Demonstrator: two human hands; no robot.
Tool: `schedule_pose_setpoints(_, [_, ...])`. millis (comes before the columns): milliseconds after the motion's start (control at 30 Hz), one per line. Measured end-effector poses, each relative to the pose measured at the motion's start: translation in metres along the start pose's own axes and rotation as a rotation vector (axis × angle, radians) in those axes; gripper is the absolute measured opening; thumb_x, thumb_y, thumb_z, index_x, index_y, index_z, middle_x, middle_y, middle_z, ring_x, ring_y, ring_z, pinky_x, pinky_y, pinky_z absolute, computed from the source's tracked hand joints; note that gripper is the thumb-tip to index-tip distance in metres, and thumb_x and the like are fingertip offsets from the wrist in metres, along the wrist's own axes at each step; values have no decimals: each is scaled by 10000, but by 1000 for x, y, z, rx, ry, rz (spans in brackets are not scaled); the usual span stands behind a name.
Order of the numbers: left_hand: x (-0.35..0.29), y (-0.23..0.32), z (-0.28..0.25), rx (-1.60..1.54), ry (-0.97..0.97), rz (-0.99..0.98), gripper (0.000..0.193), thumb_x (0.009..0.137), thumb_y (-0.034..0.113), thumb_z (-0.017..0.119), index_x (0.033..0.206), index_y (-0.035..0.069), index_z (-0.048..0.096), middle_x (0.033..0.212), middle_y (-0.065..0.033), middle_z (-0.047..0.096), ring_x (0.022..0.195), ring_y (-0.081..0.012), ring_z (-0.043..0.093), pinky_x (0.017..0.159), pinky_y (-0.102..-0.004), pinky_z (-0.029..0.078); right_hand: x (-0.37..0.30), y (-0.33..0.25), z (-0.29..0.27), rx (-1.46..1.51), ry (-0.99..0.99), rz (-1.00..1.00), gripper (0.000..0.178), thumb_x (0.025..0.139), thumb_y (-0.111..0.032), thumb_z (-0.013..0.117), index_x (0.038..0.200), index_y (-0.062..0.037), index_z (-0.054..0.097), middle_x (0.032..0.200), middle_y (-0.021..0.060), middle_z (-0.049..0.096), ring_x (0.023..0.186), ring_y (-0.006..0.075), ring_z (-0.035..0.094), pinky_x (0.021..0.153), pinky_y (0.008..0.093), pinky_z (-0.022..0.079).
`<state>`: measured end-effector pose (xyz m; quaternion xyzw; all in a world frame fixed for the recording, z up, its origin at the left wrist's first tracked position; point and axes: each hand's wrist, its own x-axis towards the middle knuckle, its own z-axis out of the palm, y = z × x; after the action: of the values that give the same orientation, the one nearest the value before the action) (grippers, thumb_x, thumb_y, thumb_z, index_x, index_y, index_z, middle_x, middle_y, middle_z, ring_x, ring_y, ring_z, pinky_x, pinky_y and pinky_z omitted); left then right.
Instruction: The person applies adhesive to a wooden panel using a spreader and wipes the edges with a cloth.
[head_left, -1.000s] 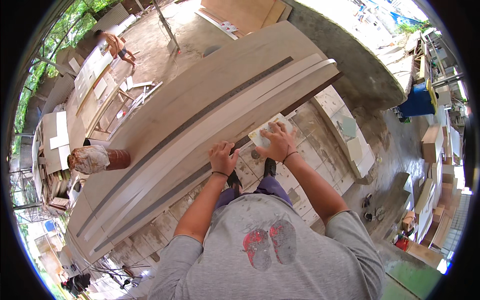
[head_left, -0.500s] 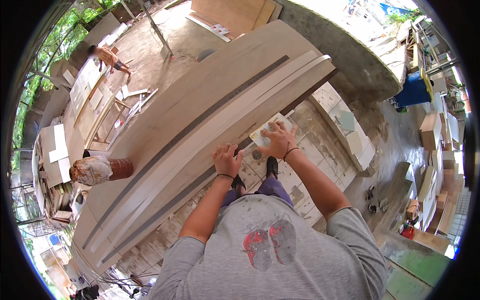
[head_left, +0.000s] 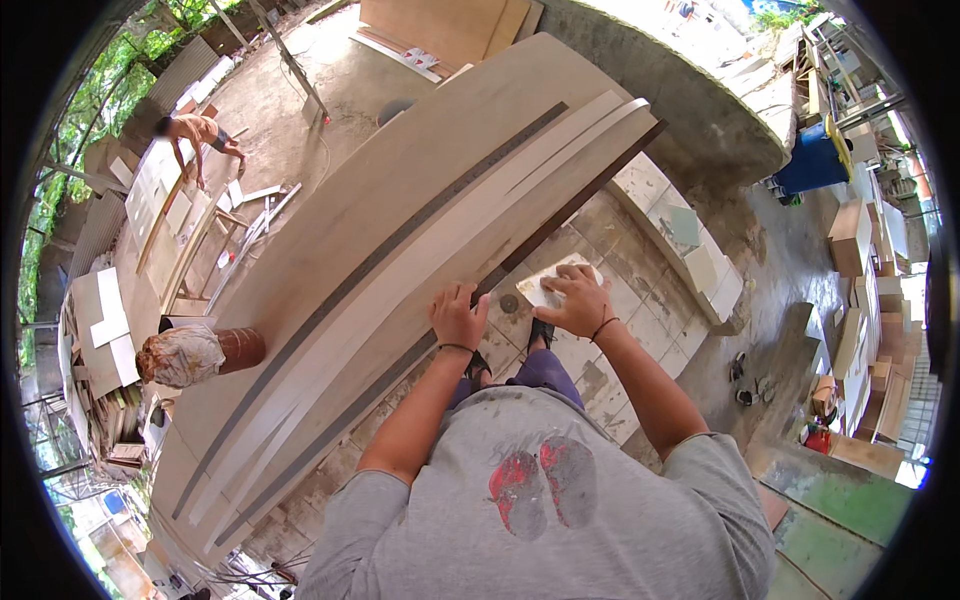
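A long brown wooden board (head_left: 500, 90) lies in front of me, running from lower left to upper right. Dark grey strips (head_left: 460, 183) and long white strips (head_left: 440, 240) lie along it. My left hand (head_left: 458, 320) rests on the board's near edge with its fingers stretched forward, holding nothing. Beyond that edge, above the tiles, my right hand (head_left: 582, 302) grips a pale, flat rectangular pad (head_left: 537, 291). Its fingers bend over the pad's top, and the underside is hidden.
A reddish-brown can (head_left: 240, 350) with a stained cloth stands at the board's left. Another person (head_left: 200, 135) bends over a worktable at the far left. A low slab with tiles (head_left: 685, 230) lies to the right; a blue bin (head_left: 812, 160) stands farther right.
My right hand has moved right and slightly toward me with the pad, away from the board's edge. My left hand stays on the board. The other person now leans over the worktable.
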<state>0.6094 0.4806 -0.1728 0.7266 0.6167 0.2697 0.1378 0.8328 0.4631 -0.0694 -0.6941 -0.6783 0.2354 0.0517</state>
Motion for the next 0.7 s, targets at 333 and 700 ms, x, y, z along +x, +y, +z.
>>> schedule_pose_setpoints(333, [-33,-32,-60,24,-12,89,352,751,332,741,1030,131,668,999,-22,602,985,-246,555,848,-407,383,-12,-49,45,-43,86,-221,615,662,-561,708,1183,-237,673,1392,94,479,1344,306,357,1006,752,164])
schedule_pose_setpoints(700, [-42,-39,-57,-19,-3,70,229,787,300,721,938,129,699,932,0,608,929,-212,565,823,-386,373,-7,-53,85,-89,178,-248,638,668,-550,729,1222,-243,651,1426,91,424,1373,288,295,1021,753,134])
